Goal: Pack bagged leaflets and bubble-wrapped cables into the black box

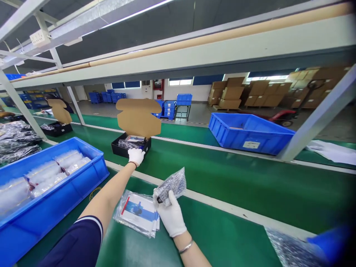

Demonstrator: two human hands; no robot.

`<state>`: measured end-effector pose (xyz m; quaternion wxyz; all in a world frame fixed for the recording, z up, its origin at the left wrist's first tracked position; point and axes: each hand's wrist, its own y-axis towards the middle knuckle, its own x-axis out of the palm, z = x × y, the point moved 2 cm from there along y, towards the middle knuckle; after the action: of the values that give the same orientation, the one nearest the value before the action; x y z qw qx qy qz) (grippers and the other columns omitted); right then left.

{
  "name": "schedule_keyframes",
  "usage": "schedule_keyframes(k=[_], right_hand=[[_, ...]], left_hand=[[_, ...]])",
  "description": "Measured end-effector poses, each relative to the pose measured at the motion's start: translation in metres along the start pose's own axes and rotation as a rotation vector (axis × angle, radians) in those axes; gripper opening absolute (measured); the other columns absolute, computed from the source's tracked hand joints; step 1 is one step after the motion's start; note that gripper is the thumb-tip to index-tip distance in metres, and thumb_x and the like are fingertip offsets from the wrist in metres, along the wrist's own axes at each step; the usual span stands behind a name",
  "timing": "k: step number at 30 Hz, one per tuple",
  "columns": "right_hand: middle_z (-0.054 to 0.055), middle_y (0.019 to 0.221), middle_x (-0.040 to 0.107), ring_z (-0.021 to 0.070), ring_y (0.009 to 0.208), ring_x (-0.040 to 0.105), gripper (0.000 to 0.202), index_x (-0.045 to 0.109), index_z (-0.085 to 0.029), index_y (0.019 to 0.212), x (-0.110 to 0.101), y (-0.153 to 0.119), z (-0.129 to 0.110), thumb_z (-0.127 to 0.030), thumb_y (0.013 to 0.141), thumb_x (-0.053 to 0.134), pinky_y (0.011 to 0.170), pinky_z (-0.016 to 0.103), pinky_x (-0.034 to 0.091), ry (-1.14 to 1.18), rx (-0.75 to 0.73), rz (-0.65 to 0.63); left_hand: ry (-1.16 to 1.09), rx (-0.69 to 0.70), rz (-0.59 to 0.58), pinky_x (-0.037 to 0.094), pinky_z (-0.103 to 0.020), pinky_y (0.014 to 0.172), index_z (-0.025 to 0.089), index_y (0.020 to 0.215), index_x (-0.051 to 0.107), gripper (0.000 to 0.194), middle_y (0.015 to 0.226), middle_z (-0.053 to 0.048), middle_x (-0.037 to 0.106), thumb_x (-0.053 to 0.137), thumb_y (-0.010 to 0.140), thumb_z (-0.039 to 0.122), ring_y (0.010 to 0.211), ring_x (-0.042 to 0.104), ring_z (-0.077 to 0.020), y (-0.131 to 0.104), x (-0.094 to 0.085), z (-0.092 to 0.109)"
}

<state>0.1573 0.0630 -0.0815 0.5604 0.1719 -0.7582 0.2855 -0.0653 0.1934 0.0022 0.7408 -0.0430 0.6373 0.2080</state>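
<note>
I'm reaching my left hand [136, 156] out w/ arm nearly straight, gloved fingers curling onto the near rim of the open black box [130, 145] sitting on the green belt [222, 174]. Its brown flap [138, 116] is standing up behind it, and bagged items are lying inside. My right hand [170, 215] is gripping 1 small bubble-wrap bag [170, 186] w/ a dark part inside; I'm holding it at its lower-left end, so its long axis is tilting up and to the right, top end pointing away from me toward the belt. Just left of that hand, a clear sleeve of leaflets [137, 212] is lying flat on the near bench. I'm counting 2 open black boxes: mine plus a second box [57, 128] further left. 2 blue bins too: the near bin [52, 178] full of clear bags at my left, the far bin [250, 132] across the belt.
</note>
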Motion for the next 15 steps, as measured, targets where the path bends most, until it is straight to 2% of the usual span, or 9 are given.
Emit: schedule_keyframes(k=[6, 9, 12, 15], right_hand=[[0.002, 0.098, 0.073, 0.0182, 0.090, 0.067, 0.029, 0.071, -0.019, 0.091, -0.007, 0.005, -0.002, -0.035, 0.069, 0.082, 0.083, 0.034, 0.056, -0.040, 0.006, -0.004], [0.002, 0.103, 0.072, 0.0184, 0.097, 0.066, 0.032, 0.070, -0.020, 0.093, -0.013, 0.007, -0.007, -0.037, 0.068, 0.083, 0.086, 0.035, 0.056, -0.031, 0.045, 0.019], [0.003, 0.100, 0.072, 0.0191, 0.095, 0.067, 0.033, 0.069, -0.020, 0.093, -0.018, 0.008, -0.014, -0.041, 0.070, 0.081, 0.082, 0.036, 0.058, -0.079, 0.054, 0.015], [0.001, 0.089, 0.072, 0.0171, 0.077, 0.069, 0.030, 0.068, -0.021, 0.089, -0.021, 0.008, -0.019, -0.044, 0.073, 0.078, 0.071, 0.033, 0.059, -0.131, -0.020, -0.033]], left_hand=[[0.043, 0.155, 0.001, 0.028, -0.052, 0.094, 0.007, 0.090, 0.069, 0.050, 0.093, -0.021, 0.067, 0.038, 0.095, 0.045, 0.101, 0.057, -0.0342, -0.030, 0.011, 0.036], [-0.009, 0.225, 0.027, 0.026, -0.047, 0.100, 0.014, 0.099, 0.068, 0.053, 0.106, -0.017, 0.066, 0.037, 0.093, 0.057, 0.113, 0.052, -0.0322, -0.036, 0.003, 0.040], [-0.079, 0.164, 0.075, 0.025, -0.043, 0.106, 0.021, 0.124, 0.055, 0.058, 0.133, -0.013, 0.054, 0.026, 0.094, 0.061, 0.128, 0.041, -0.0292, -0.022, -0.015, 0.017], [-0.140, -0.028, 0.021, 0.033, -0.041, 0.102, 0.013, 0.134, 0.044, 0.069, 0.137, -0.021, 0.049, 0.015, 0.095, 0.061, 0.128, 0.045, -0.0300, 0.005, -0.027, -0.023]])
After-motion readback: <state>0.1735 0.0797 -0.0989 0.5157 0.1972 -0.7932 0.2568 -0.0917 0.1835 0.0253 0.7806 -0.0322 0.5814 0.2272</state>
